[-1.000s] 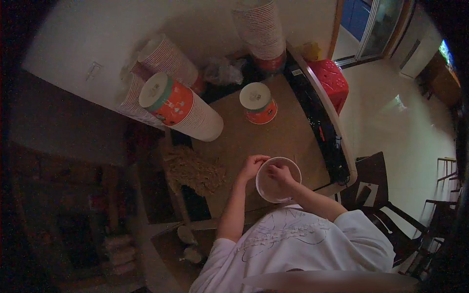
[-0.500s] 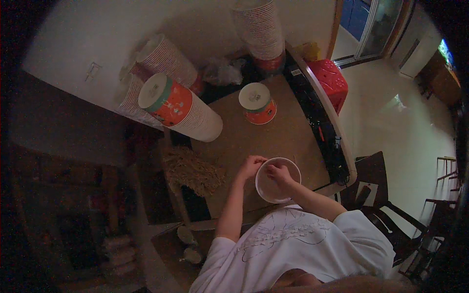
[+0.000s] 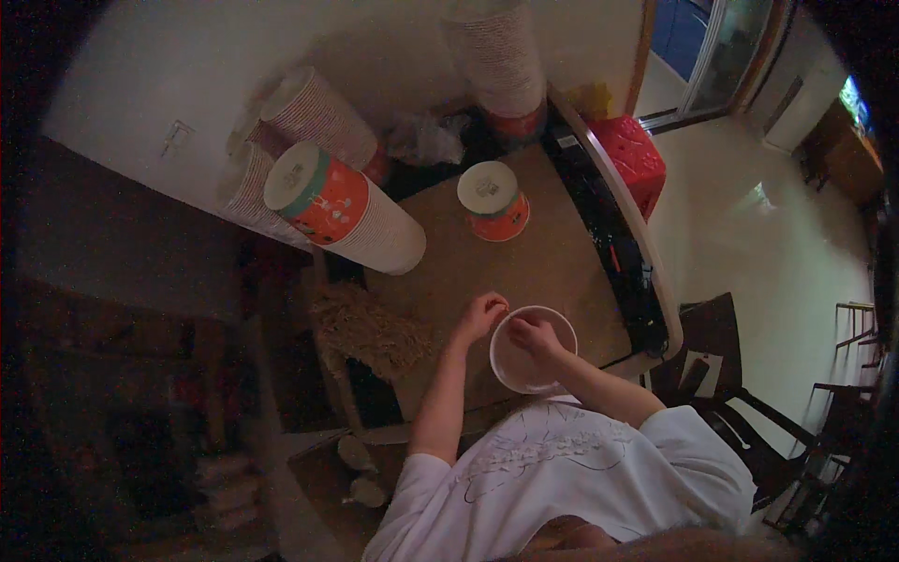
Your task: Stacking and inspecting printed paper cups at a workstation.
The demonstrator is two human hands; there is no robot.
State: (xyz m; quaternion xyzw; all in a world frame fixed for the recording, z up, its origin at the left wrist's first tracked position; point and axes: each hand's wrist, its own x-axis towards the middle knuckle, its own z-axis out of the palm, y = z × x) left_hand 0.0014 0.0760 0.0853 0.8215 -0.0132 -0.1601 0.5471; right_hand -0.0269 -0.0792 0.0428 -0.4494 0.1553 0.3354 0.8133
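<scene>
A white-lined paper bucket (image 3: pixel 526 373) faces me with its mouth up at the near edge of the table, close to my shirt. My right hand (image 3: pixel 534 337) is inside the mouth, fingers curled and closed near the far left wall. Just outside the rim, on the left, my left hand (image 3: pixel 481 317) has its fingers bent and pinched together. Whatever small thing either hand grips is too dim to make out. Beyond them a single orange-and-green bucket (image 3: pixel 493 199) stands upside down on a brown board (image 3: pixel 449 225).
A tall nested stack of buckets (image 3: pixel 351 211) leans at the left, with more stacks (image 3: pixel 318 112) behind it. Another stack (image 3: pixel 501 66) rises at the back. A tan stringy pile (image 3: pixel 365 328) lies at left. A red stool (image 3: pixel 629 164) and dark chair (image 3: pixel 712 365) stand right.
My left hand has drawn slightly left, its fingertips a little off the rim. My right hand stays inside the bucket with only a small shift.
</scene>
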